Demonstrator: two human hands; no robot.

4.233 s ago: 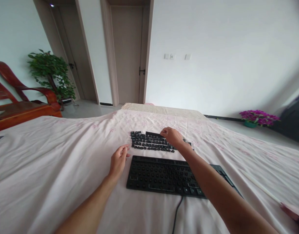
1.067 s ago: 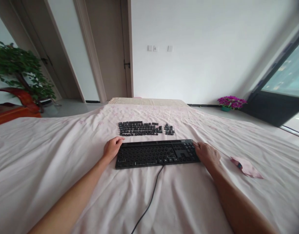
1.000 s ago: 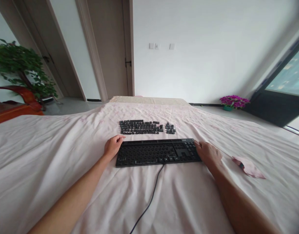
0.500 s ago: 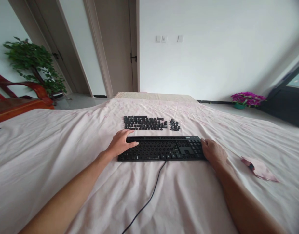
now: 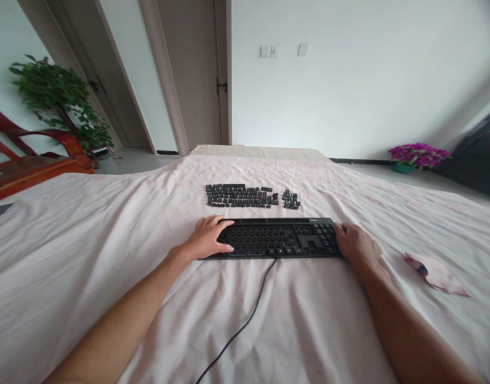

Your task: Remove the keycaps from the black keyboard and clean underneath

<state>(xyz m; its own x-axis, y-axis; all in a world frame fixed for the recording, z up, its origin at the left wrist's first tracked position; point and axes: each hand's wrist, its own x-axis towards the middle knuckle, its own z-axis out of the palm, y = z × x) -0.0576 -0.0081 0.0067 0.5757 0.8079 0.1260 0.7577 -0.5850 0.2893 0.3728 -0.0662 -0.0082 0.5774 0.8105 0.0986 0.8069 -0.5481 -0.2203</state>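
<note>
A black keyboard (image 5: 264, 237) lies across the bed cover, most of its main keycaps off, with the number pad keys at the right still on. My left hand (image 5: 207, 237) grips its left end, thumb over the bare key area and fingers at the back edge. At the other end, my right hand (image 5: 356, 242) holds the right edge, its fingers closed against the side and partly hidden. Behind the keyboard, loose black keycaps (image 5: 240, 196) are laid out in rows, beside a smaller group of keycaps (image 5: 291, 199).
A black cable (image 5: 250, 314) runs from the keyboard toward me. Pink folded cloth (image 5: 436, 274) lies to the right on the creased pink sheet (image 5: 308, 314). Beyond the bed are a wooden chair (image 5: 48, 160), a leafy plant (image 5: 61, 96) and purple flowers (image 5: 418, 154).
My left hand has slid right and farther onto the keyboard's left end. My right hand stays at the right end. The view has shifted slightly.
</note>
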